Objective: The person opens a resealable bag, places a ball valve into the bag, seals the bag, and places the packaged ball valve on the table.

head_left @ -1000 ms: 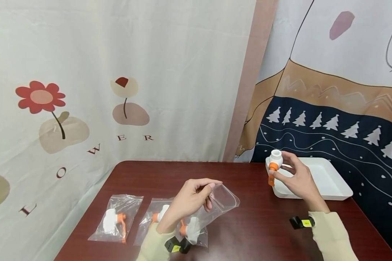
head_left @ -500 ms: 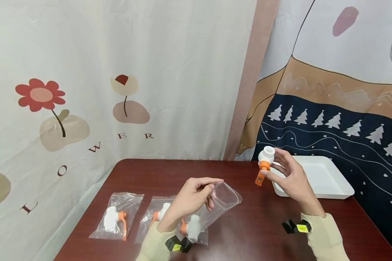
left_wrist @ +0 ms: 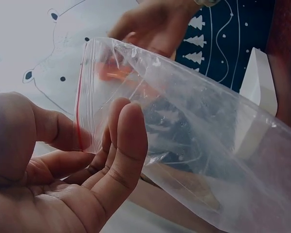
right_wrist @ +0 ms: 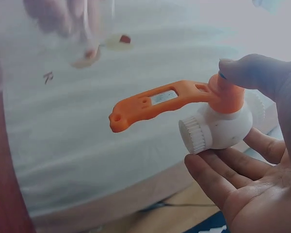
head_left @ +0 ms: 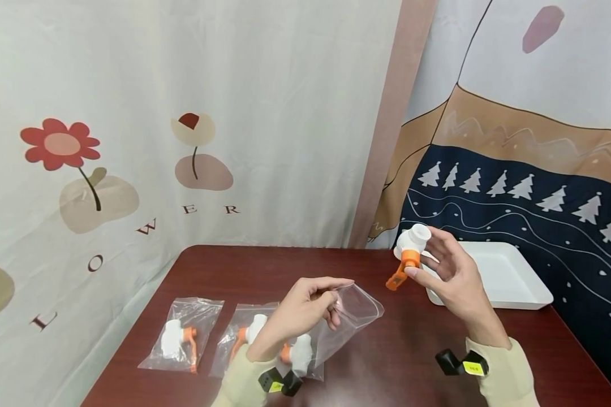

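In the head view, my left hand pinches the top edge of a clear zip bag between thumb and fingers. Its red-lined zip strip shows in the left wrist view, and the bag hangs spread beyond the fingers. My right hand holds a white plastic ball valve with an orange lever handle. Up close in the right wrist view, the thumb presses on top of the orange lever hub, while the fingers support the white valve body from below. The valve is outside the bag, apart from it.
A bagged valve lies at the table's left. Two more bagged valves, one white body among them, lie partly behind my left hand and forearm. A white tray stands at the right on the dark red table. Printed curtains hang behind.
My right hand has carried the valve leftward from over the tray's edge, tilting it so its lever points further left. The left hand and bag have shifted slightly right.
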Demonstrator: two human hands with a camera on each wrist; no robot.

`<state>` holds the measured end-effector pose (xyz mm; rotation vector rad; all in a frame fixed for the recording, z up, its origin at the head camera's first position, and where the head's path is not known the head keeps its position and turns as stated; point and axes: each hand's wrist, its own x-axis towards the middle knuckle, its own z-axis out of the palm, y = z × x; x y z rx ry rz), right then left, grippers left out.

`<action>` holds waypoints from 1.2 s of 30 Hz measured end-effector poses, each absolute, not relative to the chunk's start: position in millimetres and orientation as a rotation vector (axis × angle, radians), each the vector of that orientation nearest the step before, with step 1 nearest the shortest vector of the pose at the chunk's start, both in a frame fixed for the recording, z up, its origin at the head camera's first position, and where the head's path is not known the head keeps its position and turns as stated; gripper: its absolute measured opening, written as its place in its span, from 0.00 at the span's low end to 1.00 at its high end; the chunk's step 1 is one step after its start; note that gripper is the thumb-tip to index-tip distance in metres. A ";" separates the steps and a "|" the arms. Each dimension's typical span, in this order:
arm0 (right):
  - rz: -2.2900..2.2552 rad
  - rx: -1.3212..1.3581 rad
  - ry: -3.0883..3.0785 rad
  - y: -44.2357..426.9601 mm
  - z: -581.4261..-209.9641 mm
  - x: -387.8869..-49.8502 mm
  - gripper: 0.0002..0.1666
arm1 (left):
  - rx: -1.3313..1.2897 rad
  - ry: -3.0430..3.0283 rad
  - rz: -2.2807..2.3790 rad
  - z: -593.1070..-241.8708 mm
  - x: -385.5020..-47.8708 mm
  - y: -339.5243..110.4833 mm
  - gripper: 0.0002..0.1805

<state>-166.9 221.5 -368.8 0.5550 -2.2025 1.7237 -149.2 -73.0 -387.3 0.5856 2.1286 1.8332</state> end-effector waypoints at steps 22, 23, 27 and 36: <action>1.961 0.933 -2.024 187.2 -361.3 -141.6 0.48 | 0.543 2.211 1.791 -387.6 -146.8 -66.8 0.21; 1.946 0.939 -2.035 185.8 -362.0 -141.6 0.48 | 0.544 2.213 1.788 -387.6 -146.9 -66.8 0.21; 1.859 0.975 -2.070 182.6 -366.4 -142.1 0.47 | 0.541 2.208 1.786 -387.3 -146.7 -66.4 0.20; 1.788 1.128 -2.029 179.7 -370.3 -144.6 0.47 | 0.539 2.208 1.786 -386.8 -145.7 -66.0 0.20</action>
